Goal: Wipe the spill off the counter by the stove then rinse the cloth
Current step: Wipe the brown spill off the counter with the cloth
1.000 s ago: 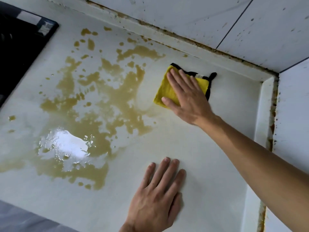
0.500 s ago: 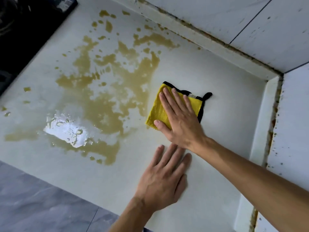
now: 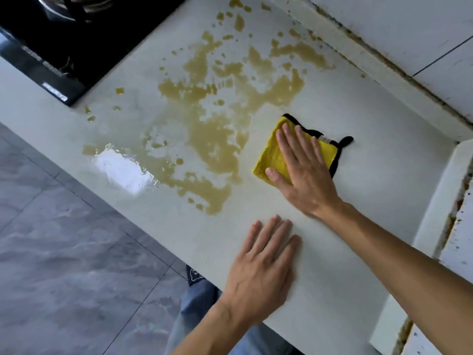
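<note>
Right hand [image 3: 305, 172]: lay flat, fingers spread, pressing on the yellow cloth [image 3: 272, 156].
Cloth: black-edged, folded, at the right edge of the spill [image 3: 212, 129].
Spill: brownish liquid, spread across the pale surface [image 3: 371, 188] between cloth and stove [image 3: 76, 34].
Left hand [image 3: 263, 267]: rested palm down on dry surface, near the front edge.
Floor [image 3: 64, 252]: grey tiles.

Spill [image 3: 220, 124]: yellow-brown liquid, irregular pool plus scattered droplets, spread across centre and upper centre of frame on pale counter [image 3: 371, 201]; wet glare patch at its left edge, centre left. Lower lobe reaches toward counter front edge.
Cloth [image 3: 275, 157]: yellow, black-edged, black hanging loop at right corner; folded square, flat on counter right of centre, its left edge just beside spill margin.
Stove [image 3: 76, 39]: black glass, upper left.
</note>
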A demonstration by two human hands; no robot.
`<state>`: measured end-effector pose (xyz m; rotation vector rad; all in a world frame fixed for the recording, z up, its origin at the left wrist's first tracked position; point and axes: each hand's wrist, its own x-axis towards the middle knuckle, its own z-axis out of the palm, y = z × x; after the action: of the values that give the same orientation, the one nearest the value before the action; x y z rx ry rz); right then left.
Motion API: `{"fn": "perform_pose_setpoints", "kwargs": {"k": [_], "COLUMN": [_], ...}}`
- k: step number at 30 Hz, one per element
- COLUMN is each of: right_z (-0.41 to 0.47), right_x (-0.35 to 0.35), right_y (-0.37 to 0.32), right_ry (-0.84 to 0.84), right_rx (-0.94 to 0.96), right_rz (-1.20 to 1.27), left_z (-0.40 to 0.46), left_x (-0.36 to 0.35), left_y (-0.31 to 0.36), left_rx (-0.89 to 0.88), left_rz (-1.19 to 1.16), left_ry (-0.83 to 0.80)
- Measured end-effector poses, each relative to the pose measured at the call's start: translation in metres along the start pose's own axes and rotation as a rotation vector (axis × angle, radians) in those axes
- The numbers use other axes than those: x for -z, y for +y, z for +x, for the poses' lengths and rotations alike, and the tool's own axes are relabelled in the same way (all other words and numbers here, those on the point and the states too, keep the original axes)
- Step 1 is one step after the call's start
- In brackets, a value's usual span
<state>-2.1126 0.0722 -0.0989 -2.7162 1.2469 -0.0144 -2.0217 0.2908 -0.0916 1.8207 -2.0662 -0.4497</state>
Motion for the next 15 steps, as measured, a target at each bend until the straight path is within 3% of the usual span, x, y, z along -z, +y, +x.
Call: {"fn": "perform_pose_setpoints", "kwargs": {"k": [7,11,15], "right_z": [-0.003,0.047,0.034], "right_x": [-0.019,-0.011,-0.003], "right_y": [-0.065,-0.063,-0.038], "right_ry": [-0.051,-0.082,-0.093], "right_rx": [0.355,0.325,0.253], "right_rz": [0.003,0.014,-0.003], "left_z": [-0.027,-0.03,-0.03], "left_x": [-0.013,-0.021,-0.024], "left_y": [0.007,0.009,0.009], "left_rx": [0.095,0.113,0.112], "left_rz": [0.086,0.052,0.052], "left_ry": [-0.034,0.04,0.092]}}
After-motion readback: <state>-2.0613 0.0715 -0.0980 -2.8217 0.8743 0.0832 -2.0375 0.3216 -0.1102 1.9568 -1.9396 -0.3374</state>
